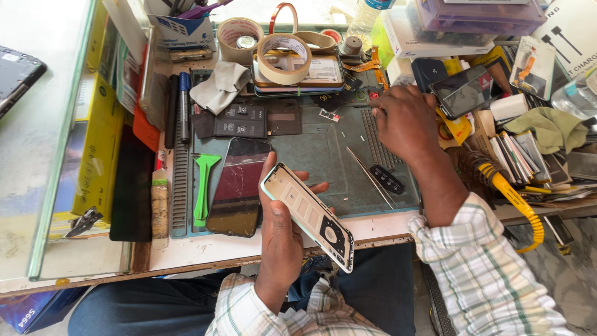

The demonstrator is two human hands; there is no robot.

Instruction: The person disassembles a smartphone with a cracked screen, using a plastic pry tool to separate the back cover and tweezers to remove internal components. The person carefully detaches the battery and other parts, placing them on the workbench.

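My left hand grips a pale phone back cover with its inner side up, tilted over the front edge of the grey-green work mat. My right hand reaches to the mat's far right corner, fingers curled down by small parts there; whether it holds anything is hidden. A phone screen panel lies flat on the mat just left of the cover. Thin tweezers and a small black part lie on the mat under my right forearm.
A green plastic pry tool lies left of the screen. Tape rolls, black flat parts, a grey cloth and pens sit behind. A dark phone, boxes, and a yellow-handled soldering iron crowd the right.
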